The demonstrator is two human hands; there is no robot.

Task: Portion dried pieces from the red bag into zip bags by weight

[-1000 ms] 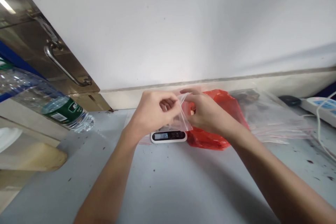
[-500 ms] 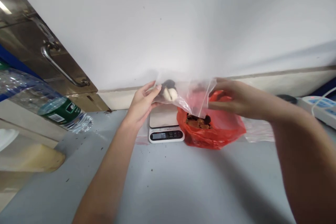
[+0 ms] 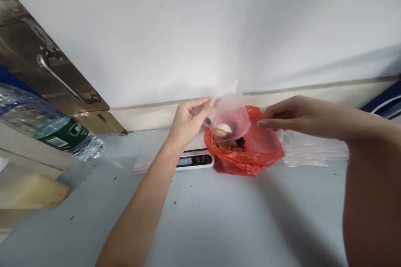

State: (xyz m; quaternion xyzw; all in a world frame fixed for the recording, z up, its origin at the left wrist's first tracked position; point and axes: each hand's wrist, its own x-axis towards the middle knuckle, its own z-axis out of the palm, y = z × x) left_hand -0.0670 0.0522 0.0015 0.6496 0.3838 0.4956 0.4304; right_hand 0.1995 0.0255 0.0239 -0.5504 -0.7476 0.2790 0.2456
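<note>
My left hand [image 3: 188, 120] pinches the top edge of a small clear zip bag [image 3: 228, 120], which hangs above the counter with a few pale and dark pieces inside. My right hand [image 3: 286, 114] hovers just right of that bag, fingers curled together with nothing seen in them, not touching it. Under the bag sits an open red plastic bag [image 3: 250, 154] holding brown and dark pieces. A small white digital scale [image 3: 194, 159] lies left of the red bag, partly hidden by my left wrist.
A plastic water bottle [image 3: 46, 127] juts in at the left, above a beige block [image 3: 29, 192]. A stack of clear zip bags [image 3: 313, 150] lies right of the red bag. A metal door with a handle [image 3: 59, 79] stands at the back left. The grey counter [image 3: 219, 217] is speckled.
My right hand has let go of the clear bag and drawn right. The bag now hangs from my left hand alone, over the red bag. The view has shifted right.
</note>
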